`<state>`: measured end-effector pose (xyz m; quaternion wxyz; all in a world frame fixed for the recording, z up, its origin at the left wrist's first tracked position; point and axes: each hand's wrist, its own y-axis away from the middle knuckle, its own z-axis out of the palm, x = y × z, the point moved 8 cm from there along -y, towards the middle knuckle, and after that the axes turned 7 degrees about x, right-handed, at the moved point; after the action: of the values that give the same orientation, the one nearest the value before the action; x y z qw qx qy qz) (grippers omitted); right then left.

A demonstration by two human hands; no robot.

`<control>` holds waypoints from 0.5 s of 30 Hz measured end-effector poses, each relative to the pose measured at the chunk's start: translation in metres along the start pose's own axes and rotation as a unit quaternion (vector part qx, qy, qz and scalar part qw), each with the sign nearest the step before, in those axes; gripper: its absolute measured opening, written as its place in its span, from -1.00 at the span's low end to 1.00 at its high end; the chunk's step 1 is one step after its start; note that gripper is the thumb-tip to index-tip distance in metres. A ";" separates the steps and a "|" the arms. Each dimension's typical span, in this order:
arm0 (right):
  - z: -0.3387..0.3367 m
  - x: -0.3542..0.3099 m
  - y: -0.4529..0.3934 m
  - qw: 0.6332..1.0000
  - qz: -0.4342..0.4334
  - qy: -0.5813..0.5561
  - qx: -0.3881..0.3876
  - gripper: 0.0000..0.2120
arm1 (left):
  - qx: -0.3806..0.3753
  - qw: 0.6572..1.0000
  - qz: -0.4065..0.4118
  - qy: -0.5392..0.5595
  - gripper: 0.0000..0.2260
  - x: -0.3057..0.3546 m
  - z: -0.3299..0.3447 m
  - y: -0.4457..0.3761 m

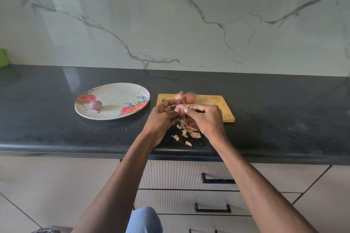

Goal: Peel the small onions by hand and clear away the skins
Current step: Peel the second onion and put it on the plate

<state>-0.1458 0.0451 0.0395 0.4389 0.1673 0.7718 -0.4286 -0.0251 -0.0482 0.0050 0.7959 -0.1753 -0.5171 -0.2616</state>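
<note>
From the head view, a small pink onion [180, 109] is held up between both hands, above the near edge of the wooden cutting board [217, 104], which lies on the black counter [56, 134] toward its middle. The left hand [162, 117] grips the onion from the left, fingers curled round it with the thumb on its near side. The right hand [205, 117] meets it from the right, fingertips pinching at the onion's upper right end. Both forearms reach forward over the counter's front edge, the wrists angled inward so the hands meet.

Just below the hands, near the front edge, lies a heap of dry onion skins [189, 132]. Two unpeeled onions [186, 97] sit at the board's far edge, touching each other. To the left, a flowered plate [117, 92] carries one peeled onion [95, 105] on its left part.
</note>
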 end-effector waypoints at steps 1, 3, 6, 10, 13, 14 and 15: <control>0.001 0.004 -0.001 1.000 0.017 -0.008 -0.002 -0.87 | 0.001 1.000 0.003 -0.007 -0.80 0.000 0.000 0.000; 0.002 0.009 -0.002 0.999 0.042 -0.023 -0.003 -0.95 | 0.006 1.000 0.003 -0.014 -0.81 0.000 0.001 0.000; 0.001 0.011 -0.002 0.998 0.054 -0.025 0.001 -0.98 | 0.010 1.000 0.001 -0.027 -0.81 0.000 0.002 -0.001; 0.001 0.013 -0.003 0.997 0.069 -0.036 0.002 -0.92 | 0.015 1.000 -0.004 -0.021 -0.80 -0.001 0.000 -0.001; 0.001 0.013 -0.003 0.997 0.070 -0.039 -0.001 -0.92 | 0.019 1.000 -0.004 -0.003 -0.81 0.000 0.000 0.000; 0.002 0.012 -0.002 0.997 0.070 -0.044 -0.004 -0.93 | 0.019 1.000 -0.002 0.000 -0.81 0.001 0.000 0.000; 0.002 0.010 -0.001 0.996 0.070 -0.051 -0.009 -0.95 | 0.018 1.000 0.000 0.000 -0.81 0.001 0.000 0.001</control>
<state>-0.1515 0.0417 0.0314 0.5086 0.1950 0.7383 -0.3979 -0.0246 -0.0479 0.0064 0.7987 -0.1610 -0.5218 -0.2527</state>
